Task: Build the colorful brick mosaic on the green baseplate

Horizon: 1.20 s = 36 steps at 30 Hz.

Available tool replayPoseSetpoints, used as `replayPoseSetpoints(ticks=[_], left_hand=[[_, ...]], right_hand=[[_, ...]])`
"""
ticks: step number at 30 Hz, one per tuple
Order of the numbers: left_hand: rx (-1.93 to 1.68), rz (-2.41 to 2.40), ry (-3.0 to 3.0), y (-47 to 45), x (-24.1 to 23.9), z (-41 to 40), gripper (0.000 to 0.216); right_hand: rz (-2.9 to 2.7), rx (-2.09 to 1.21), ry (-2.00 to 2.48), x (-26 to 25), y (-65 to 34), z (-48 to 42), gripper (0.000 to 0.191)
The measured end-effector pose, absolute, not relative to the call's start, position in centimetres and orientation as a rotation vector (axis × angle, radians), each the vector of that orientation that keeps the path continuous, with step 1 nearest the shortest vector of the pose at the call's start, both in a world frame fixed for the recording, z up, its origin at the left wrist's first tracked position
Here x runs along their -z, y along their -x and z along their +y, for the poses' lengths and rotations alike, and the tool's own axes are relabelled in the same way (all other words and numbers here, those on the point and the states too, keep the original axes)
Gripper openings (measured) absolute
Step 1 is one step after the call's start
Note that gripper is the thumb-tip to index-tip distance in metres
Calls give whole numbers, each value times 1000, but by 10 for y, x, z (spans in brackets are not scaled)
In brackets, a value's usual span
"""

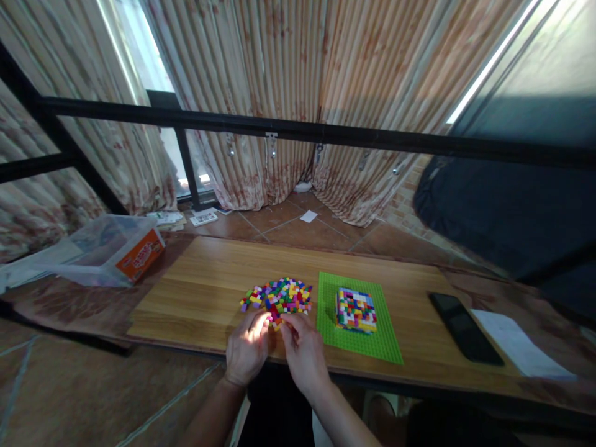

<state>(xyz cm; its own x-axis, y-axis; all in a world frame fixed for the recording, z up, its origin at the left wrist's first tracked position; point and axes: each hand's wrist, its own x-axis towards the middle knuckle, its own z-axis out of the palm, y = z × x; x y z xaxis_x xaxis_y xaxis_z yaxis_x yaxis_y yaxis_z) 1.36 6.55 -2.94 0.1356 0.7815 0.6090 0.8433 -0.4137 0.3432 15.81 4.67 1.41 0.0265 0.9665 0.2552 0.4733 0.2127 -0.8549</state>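
A person is sitting at a low wooden table (186,292) with a smooth, straight-grained top, and both bare hands are working at the near edge of a loose pile of small plastic bricks (284,292). The left hand (248,347) is curling inward, thumb and forefinger nearly meeting beside a tiny pink brick (269,318); I cannot tell whether it is gripping it. The right hand (305,349) is facing it, fingers bent and tips drawn close together, also touching or nearly touching the bricks; whatever it may be holding is too small to make out.

The pile is spreading in a jumble of glossy, hard-edged red, yellow, green, purple and white. Just right of it, a thin green baseplate (387,344), pimpled with studs, is lying flat, bearing a squarish, multicoloured brick block (354,310) built in layers.

Farther right, a flat black rectangle like a phone (465,329) is lying beside a white paper sheet (521,344). At far left, a clear plastic box (100,248) with an orange label (141,254) is resting beyond the tabletop. Pleated, patterned curtains (288,62) are hanging behind a black bar (298,129).
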Motion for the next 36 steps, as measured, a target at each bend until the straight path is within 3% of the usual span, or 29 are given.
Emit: replayPoseSetpoints(ticks=[36], left_hand=[[1111, -1708, 2329, -15, 23, 63, 26]], right_hand=[[-1493, -725, 1349, 10, -140, 59, 17]])
